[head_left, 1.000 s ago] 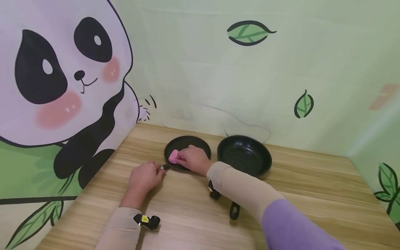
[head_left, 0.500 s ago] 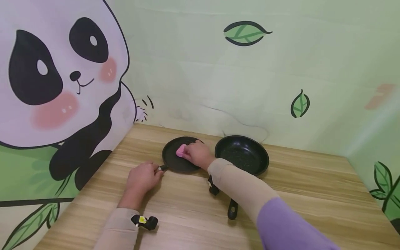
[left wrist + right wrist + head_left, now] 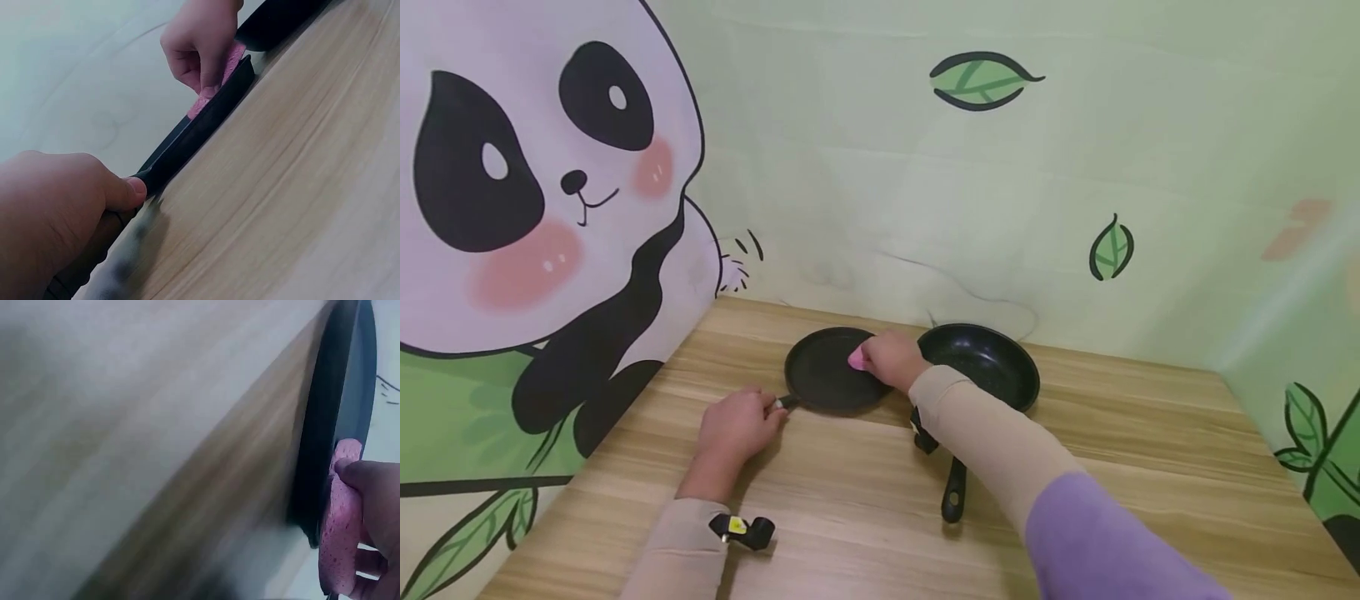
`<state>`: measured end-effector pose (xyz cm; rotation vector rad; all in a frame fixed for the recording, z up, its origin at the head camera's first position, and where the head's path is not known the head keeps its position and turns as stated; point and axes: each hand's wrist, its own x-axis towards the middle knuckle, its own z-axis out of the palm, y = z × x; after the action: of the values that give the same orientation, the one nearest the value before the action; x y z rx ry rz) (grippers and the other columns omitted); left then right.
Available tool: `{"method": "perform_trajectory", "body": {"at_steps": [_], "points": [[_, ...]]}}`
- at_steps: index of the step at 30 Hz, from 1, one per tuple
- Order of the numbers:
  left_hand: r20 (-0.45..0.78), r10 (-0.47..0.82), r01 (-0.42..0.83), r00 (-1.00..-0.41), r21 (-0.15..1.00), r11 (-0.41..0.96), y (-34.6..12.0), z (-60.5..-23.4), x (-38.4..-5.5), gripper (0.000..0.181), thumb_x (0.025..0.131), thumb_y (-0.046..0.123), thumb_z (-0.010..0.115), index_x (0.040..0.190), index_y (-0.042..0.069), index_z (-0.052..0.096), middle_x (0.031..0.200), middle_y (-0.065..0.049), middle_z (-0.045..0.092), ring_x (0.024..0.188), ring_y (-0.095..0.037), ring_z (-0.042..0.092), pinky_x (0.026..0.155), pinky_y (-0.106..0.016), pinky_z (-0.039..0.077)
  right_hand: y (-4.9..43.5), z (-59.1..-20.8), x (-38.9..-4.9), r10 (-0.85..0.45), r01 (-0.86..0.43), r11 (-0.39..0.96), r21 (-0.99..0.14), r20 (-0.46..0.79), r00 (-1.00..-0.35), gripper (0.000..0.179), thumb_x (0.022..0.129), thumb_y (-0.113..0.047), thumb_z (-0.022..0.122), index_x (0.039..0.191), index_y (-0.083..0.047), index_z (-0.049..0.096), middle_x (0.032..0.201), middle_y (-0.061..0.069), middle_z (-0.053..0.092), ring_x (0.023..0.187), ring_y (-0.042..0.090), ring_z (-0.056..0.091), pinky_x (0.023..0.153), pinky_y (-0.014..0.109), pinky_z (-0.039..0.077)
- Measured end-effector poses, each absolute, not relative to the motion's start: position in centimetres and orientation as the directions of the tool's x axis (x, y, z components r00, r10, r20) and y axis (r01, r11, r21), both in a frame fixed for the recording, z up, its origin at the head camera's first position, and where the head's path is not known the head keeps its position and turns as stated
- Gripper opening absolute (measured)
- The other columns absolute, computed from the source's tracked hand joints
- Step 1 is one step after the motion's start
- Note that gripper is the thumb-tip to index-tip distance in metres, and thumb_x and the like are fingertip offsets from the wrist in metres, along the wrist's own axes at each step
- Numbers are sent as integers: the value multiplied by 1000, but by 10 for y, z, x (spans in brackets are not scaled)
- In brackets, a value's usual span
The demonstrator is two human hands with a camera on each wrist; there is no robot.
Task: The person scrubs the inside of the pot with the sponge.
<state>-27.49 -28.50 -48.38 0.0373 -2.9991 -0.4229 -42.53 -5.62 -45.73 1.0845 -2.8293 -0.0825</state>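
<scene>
On the counter (image 3: 850, 525), the left hand (image 3: 739, 427) grips a flat pan (image 3: 823, 375), the right hand (image 3: 897, 358) pinches a sponge (image 3: 857, 359), apparently wiping, likely needing even pressure next.

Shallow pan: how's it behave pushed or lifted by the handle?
The shallow pan looks rigid: no bend shows. Low and broad, it probably slides rather than tips if pushed. Lifted, it may dip away from the left hand, since the handle joins one side.

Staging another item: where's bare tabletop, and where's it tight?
Crowded: the flat pan, left hand on its handle, right hand and pink sponge over its right side, deep pan close beside. Free: wooden tabletop right of the purple sleeve; patch between left wrist camera and deep pan's handle.
</scene>
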Motion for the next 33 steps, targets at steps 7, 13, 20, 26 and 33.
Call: {"method": "perform_trajectory", "body": {"at_steps": [7,13,20,26,33], "points": [[83,-53,-28,-995,278,960,-286,-482,-275,23,95,36,66,84,16,67,79,-2,51,66,-23,49,57,-39,39,-58,-445,-397,-816,-816,578,-17,-12,-578,21,97,-34,69,91,-17,78,77,-7,70,71,14,57,82,33,45],[95,-45,-16,-994,280,960,-285,-481,-275,22,95,35,66,85,16,68,80,-3,51,66,-22,49,58,-40,40,-57,-441,-392,-801,-802,598,-11,-42,-597,16,95,-34,72,93,-19,78,81,-9,71,76,13,57,80,31,47],[132,-23,13,-991,270,963,-284,-484,-275,21,95,31,67,81,16,66,78,-2,50,63,-22,48,57,-41,41,-58,-451,-428,-586,-583,810,57,64,-808,21,99,-26,64,85,-15,75,82,2,71,77,20,62,67,39,54],[173,11,52,-985,237,970,-284,-485,-277,22,95,30,67,79,14,65,76,-1,50,61,-21,49,57,-42,43,-70,-462,-440,-537,-521,844,132,192,-822,29,101,-31,59,87,-14,78,88,4,75,88,25,64,74,43,57],[129,-55,-19,-990,261,965,-283,-484,-276,23,95,33,66,82,15,67,79,-2,52,65,-22,50,57,-41,42,-81,-460,-436,-533,-509,843,176,134,-835,32,101,-41,59,93,-17,77,98,4,75,97,26,60,79,49,55]]}}
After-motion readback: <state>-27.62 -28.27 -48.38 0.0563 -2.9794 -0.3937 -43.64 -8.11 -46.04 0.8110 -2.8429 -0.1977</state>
